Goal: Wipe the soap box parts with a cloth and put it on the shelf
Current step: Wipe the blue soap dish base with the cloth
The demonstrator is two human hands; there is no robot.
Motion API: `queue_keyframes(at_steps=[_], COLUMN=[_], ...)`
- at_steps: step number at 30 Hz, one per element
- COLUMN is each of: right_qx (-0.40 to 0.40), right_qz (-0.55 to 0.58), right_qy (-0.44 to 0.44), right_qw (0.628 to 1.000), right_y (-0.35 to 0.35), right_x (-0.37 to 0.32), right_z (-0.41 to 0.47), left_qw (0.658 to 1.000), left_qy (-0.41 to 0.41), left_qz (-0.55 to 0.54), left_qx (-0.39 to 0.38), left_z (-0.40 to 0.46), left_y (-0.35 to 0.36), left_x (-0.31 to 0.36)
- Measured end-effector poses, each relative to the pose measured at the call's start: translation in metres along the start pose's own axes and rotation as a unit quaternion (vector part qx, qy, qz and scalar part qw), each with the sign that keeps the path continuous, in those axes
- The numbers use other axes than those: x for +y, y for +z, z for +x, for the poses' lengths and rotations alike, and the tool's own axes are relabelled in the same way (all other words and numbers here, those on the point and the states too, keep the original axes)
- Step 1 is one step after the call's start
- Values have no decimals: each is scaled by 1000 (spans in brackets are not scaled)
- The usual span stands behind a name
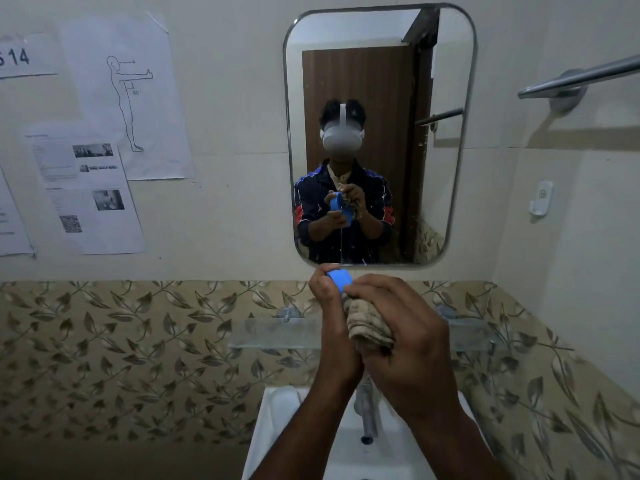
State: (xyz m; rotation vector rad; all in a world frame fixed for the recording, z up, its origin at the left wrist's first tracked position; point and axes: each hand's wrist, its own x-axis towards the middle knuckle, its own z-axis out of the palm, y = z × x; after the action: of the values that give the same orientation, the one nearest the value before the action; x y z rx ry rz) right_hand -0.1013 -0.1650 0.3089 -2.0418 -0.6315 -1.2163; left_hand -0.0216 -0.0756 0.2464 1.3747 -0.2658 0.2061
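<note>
Here, left hand point(327, 292) fingers clamp the blue soap box part point(339, 278) upright; right hand point(398, 327) fingers press the cloth point(367, 327) beside it, above the glass shelf point(273, 334).

two hands point(398, 327) (both gripping), one cloth point(369, 329)

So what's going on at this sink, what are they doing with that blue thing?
A person stands at the sink before a mirror. The left hand holds a blue soap box part up, and the right hand presses a bunched brown cloth against it, wiping. The glass shelf behind the hands looks bare where visible.
</note>
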Motion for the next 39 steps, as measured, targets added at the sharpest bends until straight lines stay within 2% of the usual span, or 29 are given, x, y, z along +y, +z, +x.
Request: queue_keyframes(at_steps=[6, 10, 13, 15, 17, 21, 23, 24, 27, 29, 35, 39], right_qx=[-62, -70, -34, -11, -11, -58, -71, -76, -49, -23, -5, -36], right_qz=[8, -4, -4, -12, -19, -15, -14, -13, -11, -9, 13, 59], right_qy=[0, -36, -15, 6, 25, 7, -7, -13, -24, -4, 31, 19], right_qw=[998, 997, 999, 1000, 999, 998, 997, 997, 998, 1000, 999, 997], right_y=[2, 0, -5, -8, -8, -6, -5, -5, -5, -6, -7, 0], right_x=[0, 6, 3, 3, 4, 0, -5, -7, -7, -7, -9, -18], right_z=[-40, -42, -19, -1, 9, -17, -38, -46, -42, -24, -7, -42], left_qw=[989, 985, 980, 974, 972, 969, 973, 980, 984, 980, 972, 990], left_qy=[145, 165, 193, 203, 200, 217, 218, 193, 172, 182, 193, 135], left_qz=[-4, 27, 44, 90, 115, 117, 80, 48, 34, 75, 126, 13], left_qx=[30, 49, -19, -39, -52, -2, 12, 12, -16, -41, -43, 22], left_z=[5, 1, -5, -10, -14, -14, -11, -10, -12, -18, -20, -16], left_y=[-10, -9, 1, 6, 8, 1, -6, -8, -5, 1, 3, 1], left_x=[40, 46, 41, 34, 31, 40, 45, 47, 51, 46, 40, 58])
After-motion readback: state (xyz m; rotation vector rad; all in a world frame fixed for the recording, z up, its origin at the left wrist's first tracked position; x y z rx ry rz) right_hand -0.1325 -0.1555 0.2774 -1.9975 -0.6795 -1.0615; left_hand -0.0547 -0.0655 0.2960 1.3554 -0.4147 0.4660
